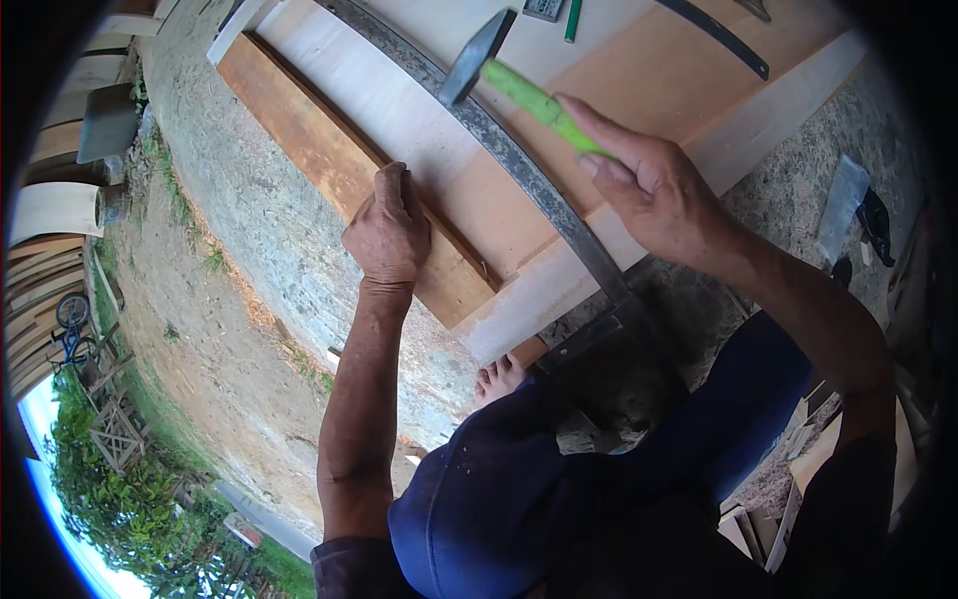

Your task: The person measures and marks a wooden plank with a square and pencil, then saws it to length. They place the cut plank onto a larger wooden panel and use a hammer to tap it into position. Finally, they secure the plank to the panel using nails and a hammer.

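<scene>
My right hand (654, 185) is closed round the green handle of a hammer (534, 97). The hammer's dark metal head is raised over a long steel bar clamp (519, 175). That clamp runs across a pale wooden panel (399, 110) with framed edges. My left hand (387, 225) is curled over the top edge of a brown wooden board (309, 130), knuckles up. The board stands along the panel's left side, and its lower end is near the panel's near corner. What my left fingertips touch inside the edge is partly hidden.
A green pencil (573, 20) and a dark curved metal strip (714, 38) lie on the panel's far part. My bare foot (499, 379) is beside the panel's near corner. On the ground at right are a clear plastic bag (843, 205) and a black object (875, 228).
</scene>
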### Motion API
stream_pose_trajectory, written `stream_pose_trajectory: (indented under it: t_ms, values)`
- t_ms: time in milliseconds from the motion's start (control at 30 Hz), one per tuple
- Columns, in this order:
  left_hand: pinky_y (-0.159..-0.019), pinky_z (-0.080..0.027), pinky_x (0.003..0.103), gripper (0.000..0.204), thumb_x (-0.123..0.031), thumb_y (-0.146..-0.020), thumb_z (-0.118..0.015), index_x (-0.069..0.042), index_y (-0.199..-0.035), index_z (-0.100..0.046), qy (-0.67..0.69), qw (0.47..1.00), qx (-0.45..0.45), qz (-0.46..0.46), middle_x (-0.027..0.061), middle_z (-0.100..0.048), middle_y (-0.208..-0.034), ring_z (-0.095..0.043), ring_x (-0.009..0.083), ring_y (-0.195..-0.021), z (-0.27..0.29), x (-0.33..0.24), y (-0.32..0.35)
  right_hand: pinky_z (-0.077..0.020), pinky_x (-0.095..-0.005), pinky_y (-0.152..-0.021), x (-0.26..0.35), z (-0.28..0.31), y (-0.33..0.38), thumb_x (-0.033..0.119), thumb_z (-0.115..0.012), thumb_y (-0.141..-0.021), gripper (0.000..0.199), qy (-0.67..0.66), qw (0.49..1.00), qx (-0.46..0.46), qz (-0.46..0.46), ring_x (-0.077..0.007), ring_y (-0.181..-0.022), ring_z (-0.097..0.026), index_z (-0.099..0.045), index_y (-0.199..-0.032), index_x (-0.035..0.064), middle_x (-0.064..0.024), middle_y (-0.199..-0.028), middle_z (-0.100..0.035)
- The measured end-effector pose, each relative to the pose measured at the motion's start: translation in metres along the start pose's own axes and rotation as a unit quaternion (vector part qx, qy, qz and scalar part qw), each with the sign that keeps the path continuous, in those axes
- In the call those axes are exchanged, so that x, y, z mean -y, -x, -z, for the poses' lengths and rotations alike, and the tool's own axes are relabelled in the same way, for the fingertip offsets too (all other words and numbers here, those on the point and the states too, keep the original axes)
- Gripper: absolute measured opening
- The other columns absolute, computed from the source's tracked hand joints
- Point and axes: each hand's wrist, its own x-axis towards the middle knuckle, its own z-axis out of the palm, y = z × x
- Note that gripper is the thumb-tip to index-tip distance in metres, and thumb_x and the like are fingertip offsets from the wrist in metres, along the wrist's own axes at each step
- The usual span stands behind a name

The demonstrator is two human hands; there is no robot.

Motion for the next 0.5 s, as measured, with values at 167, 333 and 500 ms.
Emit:
stream_pose_trajectory:
  t_ms: [167,333,500]
  values:
    - [-0.049,-0.051,0.042,0.009,-0.023,-0.099,-0.061,-0.022,-0.108,-0.062,-0.01,1.0,-0.007,0.003,0.0069,-0.069,-0.068,-0.069,0.0298,-0.059,0.002,0.008,0.005,-0.0544,-0.0355,-0.079,0.006,0.016,-0.014,0.009,-0.053,-0.102,0.049,0.098,0.989,0.099,0.045,-0.0204,-0.082,-0.07,-0.044,-0.15,0.0026,-0.0221,-0.1,-0.071]
    - [-0.05,-0.051,0.041,0.009,-0.022,-0.098,-0.061,-0.021,-0.107,-0.062,0.008,1.0,0.004,-0.004,0.0067,-0.068,-0.068,-0.069,0.0294,-0.059,0.001,0.003,0.001,-0.0543,-0.0339,-0.076,-0.007,-0.006,-0.002,0.008,-0.052,-0.102,0.052,0.045,0.995,-0.048,0.076,-0.0184,-0.083,-0.067,-0.042,-0.152,0.006,-0.0211,-0.108,-0.07]
    - [-0.051,-0.052,0.039,0.008,-0.02,-0.096,-0.063,-0.02,-0.103,-0.062,-0.007,1.0,0.016,0.009,0.004,-0.069,-0.07,-0.07,0.0254,-0.063,0.01,0.008,0.005,-0.0468,-0.0407,-0.1,0.014,0.029,-0.023,0.008,-0.054,-0.101,0.059,0.025,1.0,-0.009,-0.01,-0.0271,-0.12,-0.059,-0.034,-0.157,0.0113,-0.0213,-0.127,-0.066]
